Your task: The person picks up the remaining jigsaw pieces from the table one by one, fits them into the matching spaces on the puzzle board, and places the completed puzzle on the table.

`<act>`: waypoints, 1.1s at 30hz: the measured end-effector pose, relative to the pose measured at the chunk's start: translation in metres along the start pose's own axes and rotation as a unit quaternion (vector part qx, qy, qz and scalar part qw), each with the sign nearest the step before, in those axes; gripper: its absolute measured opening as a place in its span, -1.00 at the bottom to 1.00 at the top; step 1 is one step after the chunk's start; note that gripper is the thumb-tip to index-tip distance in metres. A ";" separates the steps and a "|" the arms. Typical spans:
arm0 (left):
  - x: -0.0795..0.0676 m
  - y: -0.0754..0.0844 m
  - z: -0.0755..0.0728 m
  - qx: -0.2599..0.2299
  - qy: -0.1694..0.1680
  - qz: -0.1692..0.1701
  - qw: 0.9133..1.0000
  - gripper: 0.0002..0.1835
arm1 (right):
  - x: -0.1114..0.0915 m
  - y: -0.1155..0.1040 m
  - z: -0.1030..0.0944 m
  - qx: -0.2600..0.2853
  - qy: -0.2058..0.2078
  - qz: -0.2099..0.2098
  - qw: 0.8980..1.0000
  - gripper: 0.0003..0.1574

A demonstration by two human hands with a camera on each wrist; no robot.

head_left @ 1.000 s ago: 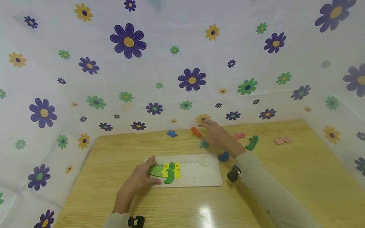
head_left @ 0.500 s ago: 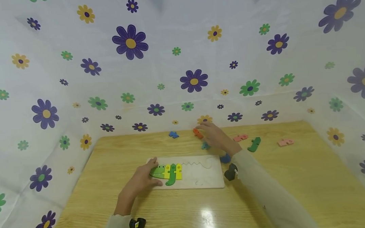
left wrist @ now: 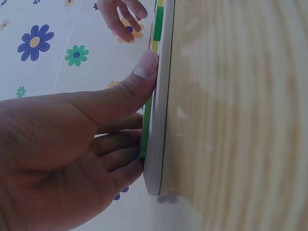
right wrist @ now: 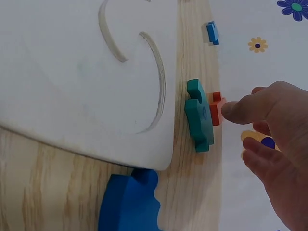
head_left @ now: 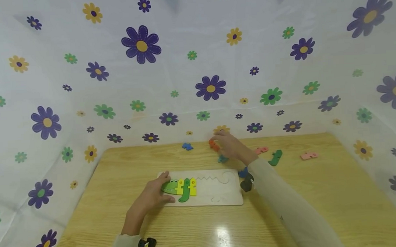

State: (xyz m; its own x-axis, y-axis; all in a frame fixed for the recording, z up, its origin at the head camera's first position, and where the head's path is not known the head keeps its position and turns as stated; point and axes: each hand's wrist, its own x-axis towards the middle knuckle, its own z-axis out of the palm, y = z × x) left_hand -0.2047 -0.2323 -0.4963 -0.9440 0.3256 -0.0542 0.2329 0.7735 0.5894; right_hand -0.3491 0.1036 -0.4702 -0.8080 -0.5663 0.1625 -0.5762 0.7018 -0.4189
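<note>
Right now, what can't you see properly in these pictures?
- Orange piece: in the head view, the right hand covers part, so I can't tell whether it's gripped.
- Blue piece near the board's corner: the right wrist view's bottom edge cuts it off.
- Board: in the head view, the left hand hides some of its crocodile-head end.
- Marks on the yellow pieces: too small to read in the head view.

One table (head_left: 176, 231), one board (head_left: 217, 189), four fitted pieces (head_left: 186, 188), seven loose pieces (head_left: 276, 157), two wrist cameras (head_left: 150, 244).
</note>
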 end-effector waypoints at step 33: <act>0.002 0.000 -0.001 -0.004 -0.003 -0.006 1.000 -0.10 | 0.023 0.004 0.014 0.004 -0.094 0.047 0.994 -0.46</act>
State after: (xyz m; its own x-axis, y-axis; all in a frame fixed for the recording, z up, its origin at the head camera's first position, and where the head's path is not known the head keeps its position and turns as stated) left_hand -0.2069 -0.2328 -0.4955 -0.9450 0.3204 -0.0661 0.2205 0.7731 0.5948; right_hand -0.3686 0.0878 -0.4805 -0.8203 -0.5700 -0.0471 -0.4977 0.7521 -0.4321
